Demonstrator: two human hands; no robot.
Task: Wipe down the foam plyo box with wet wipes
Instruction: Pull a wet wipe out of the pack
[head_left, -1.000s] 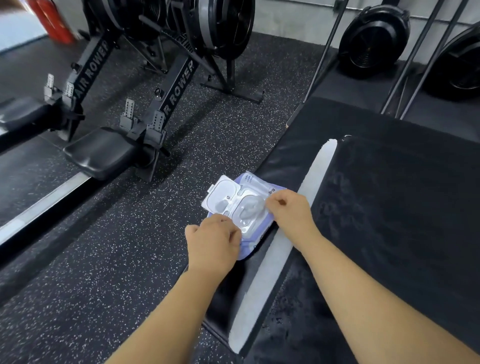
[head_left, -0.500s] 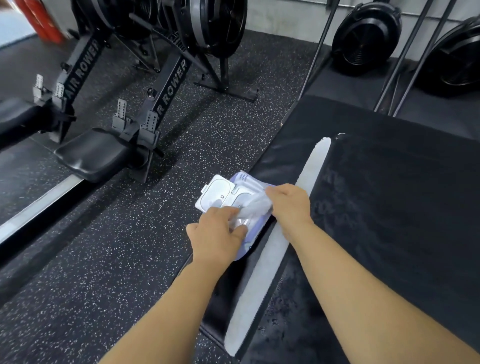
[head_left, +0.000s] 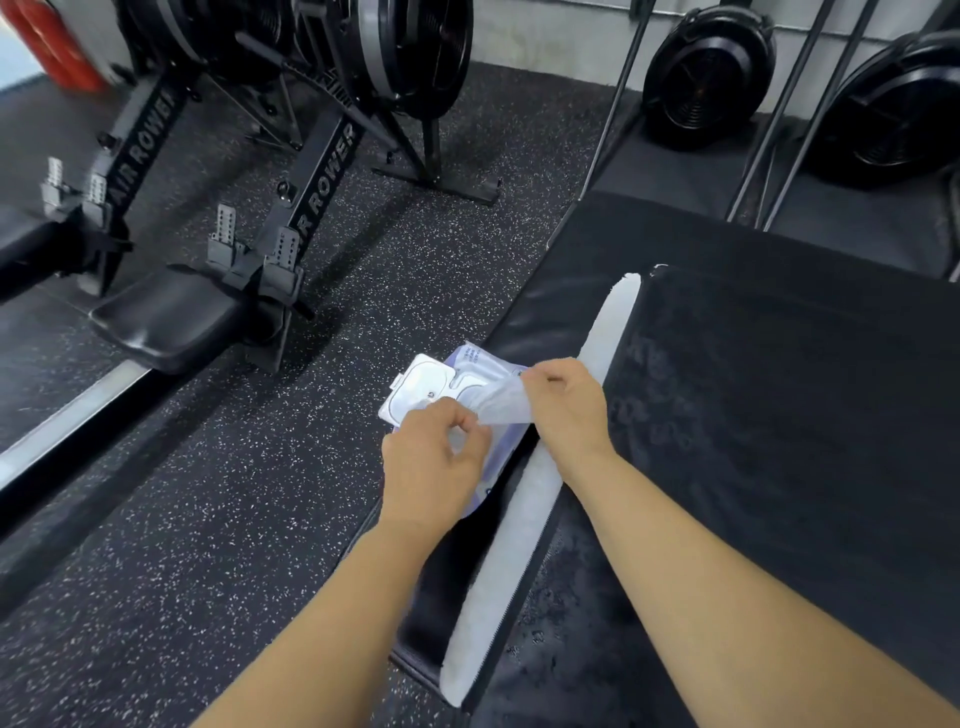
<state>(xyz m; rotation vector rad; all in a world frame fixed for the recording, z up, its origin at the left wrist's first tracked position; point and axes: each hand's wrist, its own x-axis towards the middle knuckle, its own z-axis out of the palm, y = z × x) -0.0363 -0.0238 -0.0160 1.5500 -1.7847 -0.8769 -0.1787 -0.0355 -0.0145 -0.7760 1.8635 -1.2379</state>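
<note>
Head view, looking down over both forearms. The foam plyo box (head_left: 753, 415) fills the right half of the frame: a low, black, vinyl-covered block standing on the speckled rubber floor (head_left: 234, 519). A white strip (head_left: 519, 545) runs along its top near the left edge, and the top surface to the right of the strip shows dull, mottled patches.

The wet wipes pack (head_left: 480, 364), pale lilac, lies on the left edge of the box, just beside the white strip. Its clear plastic lid (head_left: 421, 389) is flipped open and sticks out to the left, over the floor.

A single wipe (head_left: 506, 410), white and translucent, stretches above the pack between the two hands. The left hand (head_left: 431, 467) sits over the near part of the pack with its fingers curled, thumb and forefinger pinching the wipe's lower end. The right hand (head_left: 569, 410) is above the white strip, fingers curled under, gripping the wipe's upper end. Whether the wipe is fully free of the pack opening cannot be told, as the left hand covers that area.

Surroundings: two black rowing machines (head_left: 322, 171) marked "AIR ROWER" stand on the floor at upper left, their seats towards the camera. Two black fan housings (head_left: 706, 78) stand against the far wall beyond the box. A red object (head_left: 47, 41) shows in the top left corner.
</note>
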